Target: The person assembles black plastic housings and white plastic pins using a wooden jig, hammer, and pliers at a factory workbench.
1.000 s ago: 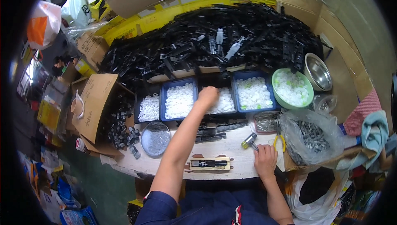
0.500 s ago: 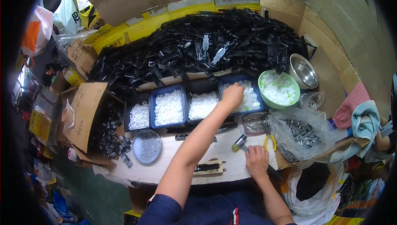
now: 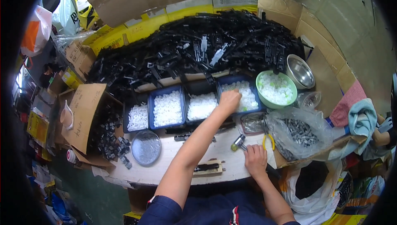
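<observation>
Reaching across, left hand (image 3: 230, 99) dug fingers-curled into the blue tray (image 3: 241, 94) of white bits, while right hand (image 3: 255, 160) gripped a small hammer (image 3: 238, 142).

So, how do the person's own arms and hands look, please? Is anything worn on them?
Both forearms are bare, and the left hand and right hand wear no gloves. No watch, ring or bracelet can be made out. The dark blue short sleeves end above the elbows, and the shirt has a small red and white stripe at the front.
</observation>
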Available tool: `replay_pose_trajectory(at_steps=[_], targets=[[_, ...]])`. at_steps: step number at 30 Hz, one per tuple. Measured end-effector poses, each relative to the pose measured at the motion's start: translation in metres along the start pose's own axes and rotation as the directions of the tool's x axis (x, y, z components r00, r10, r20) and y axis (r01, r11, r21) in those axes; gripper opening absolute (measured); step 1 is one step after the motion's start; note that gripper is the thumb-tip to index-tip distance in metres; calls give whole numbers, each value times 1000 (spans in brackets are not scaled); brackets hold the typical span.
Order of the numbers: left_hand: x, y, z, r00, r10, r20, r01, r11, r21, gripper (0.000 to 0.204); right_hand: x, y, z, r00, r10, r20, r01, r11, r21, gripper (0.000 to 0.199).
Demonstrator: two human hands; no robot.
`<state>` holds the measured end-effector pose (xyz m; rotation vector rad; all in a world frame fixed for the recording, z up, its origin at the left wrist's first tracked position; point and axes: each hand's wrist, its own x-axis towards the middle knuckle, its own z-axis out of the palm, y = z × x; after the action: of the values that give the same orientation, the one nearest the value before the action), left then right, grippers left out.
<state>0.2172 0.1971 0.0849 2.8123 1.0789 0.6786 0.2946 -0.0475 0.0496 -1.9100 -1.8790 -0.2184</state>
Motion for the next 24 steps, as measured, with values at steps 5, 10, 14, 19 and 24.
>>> replay_pose_trajectory(at_steps=[5, 10, 14, 19, 24], targets=[[1, 0, -7, 987, -67, -144, 51, 993, -109, 8, 0, -2, 0, 999, 5, -33, -4, 1000, 11, 20], [-4, 8, -41, 831, -497, 249, 448, 333, -830, 9, -5, 0, 0, 999, -31, -34, 34, 997, 69, 21], [-45, 11, -60, 821, -497, 281, 216, -186, -959, 5, -14, 2, -8, 998, -65, 19, 61, 986, 157, 16], [-112, 25, -85, 796, -464, 390, 167, -450, -877, 14, 32, 21, -4, 998, -32, -46, 38, 991, 131, 11], [-167, 26, -104, 797, -457, 395, 132, -505, -853, 14, 97, 21, 2, 995, 25, 101, -10, 990, -143, 13]])
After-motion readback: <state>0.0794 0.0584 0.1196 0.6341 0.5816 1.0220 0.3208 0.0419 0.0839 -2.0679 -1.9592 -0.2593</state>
